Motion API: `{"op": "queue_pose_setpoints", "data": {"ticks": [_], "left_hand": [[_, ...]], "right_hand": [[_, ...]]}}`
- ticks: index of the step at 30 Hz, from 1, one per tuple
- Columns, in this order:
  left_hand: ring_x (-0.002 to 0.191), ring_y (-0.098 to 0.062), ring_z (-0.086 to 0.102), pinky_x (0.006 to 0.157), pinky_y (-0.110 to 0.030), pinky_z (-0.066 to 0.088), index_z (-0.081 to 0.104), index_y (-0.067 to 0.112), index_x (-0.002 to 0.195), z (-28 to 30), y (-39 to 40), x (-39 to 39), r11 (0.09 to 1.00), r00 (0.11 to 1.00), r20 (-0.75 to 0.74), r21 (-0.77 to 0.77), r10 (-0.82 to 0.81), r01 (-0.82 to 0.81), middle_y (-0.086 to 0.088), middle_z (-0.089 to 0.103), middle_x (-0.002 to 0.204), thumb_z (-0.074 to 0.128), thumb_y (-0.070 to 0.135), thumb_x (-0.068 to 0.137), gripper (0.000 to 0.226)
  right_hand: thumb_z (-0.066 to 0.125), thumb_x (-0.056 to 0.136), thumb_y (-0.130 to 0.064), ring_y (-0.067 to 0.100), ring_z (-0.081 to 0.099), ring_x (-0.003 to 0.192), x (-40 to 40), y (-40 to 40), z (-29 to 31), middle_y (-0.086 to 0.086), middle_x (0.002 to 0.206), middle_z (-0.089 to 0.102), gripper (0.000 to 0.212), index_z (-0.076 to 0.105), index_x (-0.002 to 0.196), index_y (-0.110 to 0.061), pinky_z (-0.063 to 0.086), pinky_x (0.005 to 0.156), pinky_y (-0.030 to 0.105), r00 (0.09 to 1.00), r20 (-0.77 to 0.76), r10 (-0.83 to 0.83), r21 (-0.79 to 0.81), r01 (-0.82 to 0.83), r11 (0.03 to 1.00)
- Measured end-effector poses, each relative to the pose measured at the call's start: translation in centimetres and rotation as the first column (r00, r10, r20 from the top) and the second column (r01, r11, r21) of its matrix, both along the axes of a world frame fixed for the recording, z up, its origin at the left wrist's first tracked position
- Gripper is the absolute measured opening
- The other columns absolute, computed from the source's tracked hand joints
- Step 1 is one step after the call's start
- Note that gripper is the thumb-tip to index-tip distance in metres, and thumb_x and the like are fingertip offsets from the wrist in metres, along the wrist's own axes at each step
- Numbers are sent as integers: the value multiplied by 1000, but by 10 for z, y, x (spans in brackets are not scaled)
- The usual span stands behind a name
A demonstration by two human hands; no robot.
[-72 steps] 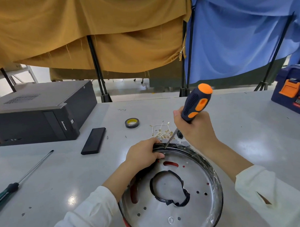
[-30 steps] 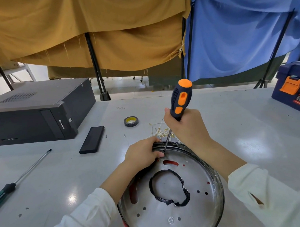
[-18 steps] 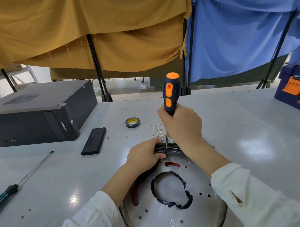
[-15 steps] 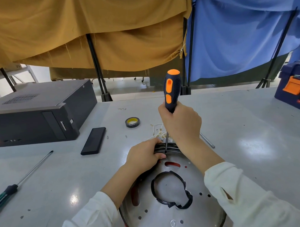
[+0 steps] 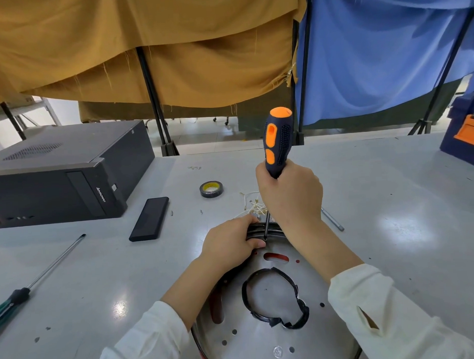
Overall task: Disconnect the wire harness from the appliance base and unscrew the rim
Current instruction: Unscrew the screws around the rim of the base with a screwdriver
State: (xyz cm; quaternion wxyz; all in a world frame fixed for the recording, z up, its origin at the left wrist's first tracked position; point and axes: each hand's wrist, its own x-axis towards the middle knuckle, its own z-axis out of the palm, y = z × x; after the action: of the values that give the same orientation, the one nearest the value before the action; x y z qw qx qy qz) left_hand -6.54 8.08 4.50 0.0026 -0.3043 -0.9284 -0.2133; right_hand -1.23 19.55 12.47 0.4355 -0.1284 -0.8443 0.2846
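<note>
Grey tabletop point(image 5: 392, 200) carries appliance base point(image 5: 263, 337) nearest, left hand point(image 5: 228, 244) gripping its far rim point(image 5: 275, 229), right hand point(image 5: 291, 196) fisted round upright screwdriver point(image 5: 277, 143); tip could slip off the screw toward left fingers.

Tape roll point(image 5: 211, 189) behind appliance base point(image 5: 265, 336)

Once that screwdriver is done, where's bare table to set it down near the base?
Bare table runs right of the right hand, out to the blue toolbox. Another patch lies between the phone and the green screwdriver. Crowded: the wire bits and tape roll behind the base.
</note>
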Motion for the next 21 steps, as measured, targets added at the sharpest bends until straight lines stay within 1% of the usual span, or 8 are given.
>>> {"op": "queue_pose_setpoints", "data": {"ticks": [2, 6, 9, 13, 17, 21], "left_hand": [[102, -12, 57, 71, -25, 36, 51, 36, 114, 0, 0, 0, 1000, 1000, 3, 2, 4, -4, 14, 63, 109, 61, 46, 83, 34], [100, -13, 57, 69, -25, 34, 52, 36, 112, 1, 0, 0, 1000, 1000, 11, 3, 9, -9, 13, 64, 108, 62, 46, 82, 33], [99, -13, 58, 68, -25, 33, 52, 36, 112, 1, 0, 0, 1000, 1000, 12, 1, 10, -10, 13, 64, 107, 62, 47, 82, 33], [99, -13, 57, 67, -25, 32, 52, 37, 111, 2, 1, 1, 1000, 1000, 11, 6, 13, -13, 15, 64, 106, 62, 47, 82, 32], [101, -13, 57, 68, -25, 33, 52, 37, 114, 3, 0, 2, 1000, 1000, 10, 10, 13, -13, 15, 64, 108, 62, 46, 82, 35], [98, -12, 57, 64, -24, 31, 52, 36, 111, 5, -1, 4, 1000, 1000, 26, 13, 6, -6, 15, 64, 105, 62, 46, 82, 32]], "right_hand": [[40, 79, -43, 15, 43, 43, 1, 4, -2, -6, 42, 41, 37, 35, 49, -22, 29, 44, 25, 1000, -19, 6, -53, -7, 999], [40, 81, -43, 14, 42, 42, 5, 9, -4, -6, 41, 41, 39, 37, 50, -20, 25, 43, 24, 999, -41, 13, -103, -17, 994], [41, 81, -43, 14, 44, 43, 6, 10, -5, -6, 41, 42, 39, 39, 50, -19, 24, 43, 24, 998, -53, 26, -129, -33, 991], [42, 81, -42, 14, 40, 41, 10, 9, -6, -6, 40, 38, 39, 36, 49, -20, 23, 43, 24, 997, -68, 44, -119, -52, 992], [43, 80, -41, 16, 39, 42, 11, 5, -7, -7, 39, 35, 39, 34, 49, -20, 25, 43, 24, 996, -67, 63, -101, -69, 992], [43, 81, -41, 15, 39, 42, 12, 6, -6, -7, 40, 37, 38, 35, 49, -21, 24, 44, 24, 995, -76, 62, -107, -70, 992]]}}
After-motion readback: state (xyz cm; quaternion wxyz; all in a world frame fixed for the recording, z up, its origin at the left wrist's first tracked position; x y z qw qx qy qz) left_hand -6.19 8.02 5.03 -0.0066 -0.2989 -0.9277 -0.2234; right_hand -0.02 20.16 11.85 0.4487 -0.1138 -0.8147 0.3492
